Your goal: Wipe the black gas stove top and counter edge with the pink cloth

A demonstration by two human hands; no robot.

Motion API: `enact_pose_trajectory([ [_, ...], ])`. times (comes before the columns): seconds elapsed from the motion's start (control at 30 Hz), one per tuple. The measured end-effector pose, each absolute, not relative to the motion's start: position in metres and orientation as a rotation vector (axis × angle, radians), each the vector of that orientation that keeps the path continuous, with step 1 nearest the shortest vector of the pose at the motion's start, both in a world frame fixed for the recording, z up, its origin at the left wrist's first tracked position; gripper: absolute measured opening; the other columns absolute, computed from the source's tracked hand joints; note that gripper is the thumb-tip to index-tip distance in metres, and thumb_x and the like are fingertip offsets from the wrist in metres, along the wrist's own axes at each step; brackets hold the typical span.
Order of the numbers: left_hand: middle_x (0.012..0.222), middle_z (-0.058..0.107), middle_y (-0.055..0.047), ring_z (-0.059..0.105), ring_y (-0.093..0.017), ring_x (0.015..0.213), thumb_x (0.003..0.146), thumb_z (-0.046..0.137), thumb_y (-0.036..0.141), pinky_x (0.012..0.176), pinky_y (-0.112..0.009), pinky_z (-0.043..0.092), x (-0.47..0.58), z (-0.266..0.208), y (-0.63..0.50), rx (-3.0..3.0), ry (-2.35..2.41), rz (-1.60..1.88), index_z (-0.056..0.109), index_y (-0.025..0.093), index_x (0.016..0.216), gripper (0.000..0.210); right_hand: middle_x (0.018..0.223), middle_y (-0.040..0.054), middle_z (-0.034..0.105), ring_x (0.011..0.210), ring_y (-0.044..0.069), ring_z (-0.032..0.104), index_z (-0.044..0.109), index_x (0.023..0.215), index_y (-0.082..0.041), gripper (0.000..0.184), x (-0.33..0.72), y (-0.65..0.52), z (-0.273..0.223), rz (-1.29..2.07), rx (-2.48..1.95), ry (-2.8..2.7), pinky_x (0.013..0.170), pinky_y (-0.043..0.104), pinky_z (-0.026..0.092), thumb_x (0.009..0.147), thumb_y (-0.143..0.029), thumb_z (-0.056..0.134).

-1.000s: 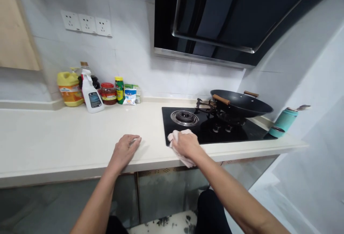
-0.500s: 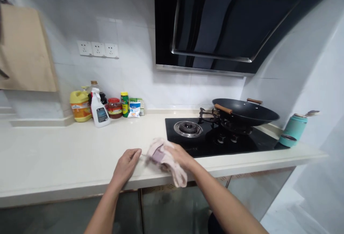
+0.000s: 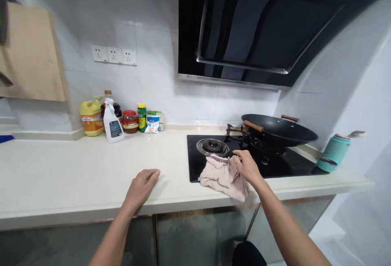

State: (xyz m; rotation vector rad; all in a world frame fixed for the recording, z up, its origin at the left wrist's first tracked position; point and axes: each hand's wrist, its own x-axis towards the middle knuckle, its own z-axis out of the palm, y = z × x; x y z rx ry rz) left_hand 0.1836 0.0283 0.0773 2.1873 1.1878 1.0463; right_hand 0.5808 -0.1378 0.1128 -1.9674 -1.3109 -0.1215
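My right hand (image 3: 247, 165) grips the upper right part of a pale pink cloth (image 3: 224, 178). The cloth lies bunched over the front edge of the black gas cooktop (image 3: 198, 164), with its lower part on the pale countertop (image 3: 171, 194). A dark patterned band shows along its top. Just behind the cloth is the left burner (image 3: 213, 147). My left hand (image 3: 142, 186) rests on the counter near the front edge, left of the cooktop, its fingers loosely curled and nothing visible in them.
A black wok (image 3: 279, 129) with wooden handles sits on the right burner. A turquoise container (image 3: 336, 152) stands at the far right. Along the wall are a white spray bottle (image 3: 113, 123), a yellow jug (image 3: 91, 119) and a red-lidded jar (image 3: 130, 122). A range hood (image 3: 238, 25) hangs above.
My right hand has carried the cloth rightward from the counter onto the cooktop's front edge, and the cloth has spread out. My left hand has stayed nearly in place.
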Motion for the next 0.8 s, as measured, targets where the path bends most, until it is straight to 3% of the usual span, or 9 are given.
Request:
enact_pose_trajectory([
  [0.1, 0.112, 0.076, -0.007, 0.067, -0.028, 0.111, 0.089, 0.048, 0.06, 0.104, -0.042, 0.048, 0.184, 0.076, 0.027, 2.221, 1.175, 1.056, 0.075, 0.023, 0.102, 0.048, 0.142, 0.0106, 0.055, 0.132, 0.026, 0.05, 0.056, 0.143, -0.027, 0.052, 0.549, -0.129, 0.104, -0.103, -1.981, -1.644, 0.113, 0.042, 0.036, 0.099, -0.05, 0.04],
  [0.23, 0.115, 0.075, -0.008, 0.067, -0.027, 0.112, 0.089, 0.047, 0.059, 0.105, -0.042, 0.049, 0.184, 0.076, 0.027, 2.189, 1.162, 1.107, 0.074, 0.021, 0.107, 0.05, 0.165, 0.0108, 0.029, 0.152, 0.041, 0.019, 0.036, 0.158, -0.033, 0.072, 0.519, -0.106, 0.093, 0.059, -2.331, -1.592, 0.117, 0.067, 0.013, 0.096, -0.07, 0.036],
  [0.33, 0.118, 0.073, -0.008, 0.066, -0.027, 0.114, 0.09, 0.047, 0.06, 0.106, -0.042, 0.048, 0.185, 0.076, 0.026, 2.173, 1.16, 1.139, 0.074, 0.021, 0.11, 0.052, 0.169, 0.0083, 0.02, 0.154, 0.045, 0.008, 0.033, 0.159, -0.037, 0.074, 0.492, -0.086, 0.094, 0.121, -2.33, -1.645, 0.115, 0.072, 0.004, 0.095, -0.075, 0.033],
  [0.5, 0.124, 0.069, -0.01, 0.062, -0.028, 0.12, 0.088, 0.049, 0.064, 0.108, -0.044, 0.048, 0.186, 0.075, 0.027, 2.136, 1.144, 1.22, 0.072, 0.02, 0.117, 0.058, 0.167, 0.0085, 0.027, 0.154, 0.046, 0.009, 0.041, 0.154, -0.04, 0.075, 0.404, -0.062, 0.096, 0.152, -2.008, -1.98, 0.115, 0.075, 0.002, 0.09, -0.079, 0.04],
  [0.63, 0.124, 0.07, -0.01, 0.061, -0.028, 0.122, 0.087, 0.048, 0.065, 0.112, -0.045, 0.044, 0.183, 0.075, 0.034, 2.109, 1.101, 1.241, 0.072, 0.02, 0.116, 0.059, 0.162, 0.011, 0.037, 0.154, 0.037, 0.02, 0.046, 0.151, -0.028, 0.069, 0.341, -0.058, 0.089, 0.162, -1.621, -2.249, 0.12, 0.062, 0.018, 0.097, -0.069, 0.037],
  [0.8, 0.124, 0.071, -0.011, 0.062, -0.029, 0.122, 0.085, 0.045, 0.068, 0.114, -0.045, 0.043, 0.179, 0.074, 0.042, 2.035, 1.179, 1.26, 0.073, 0.017, 0.113, 0.064, 0.159, 0.0121, 0.041, 0.149, 0.039, 0.03, 0.046, 0.15, -0.026, 0.076, 0.335, -0.071, 0.084, 0.069, -1.458, -2.293, 0.119, 0.059, 0.026, 0.088, -0.07, 0.055],
])
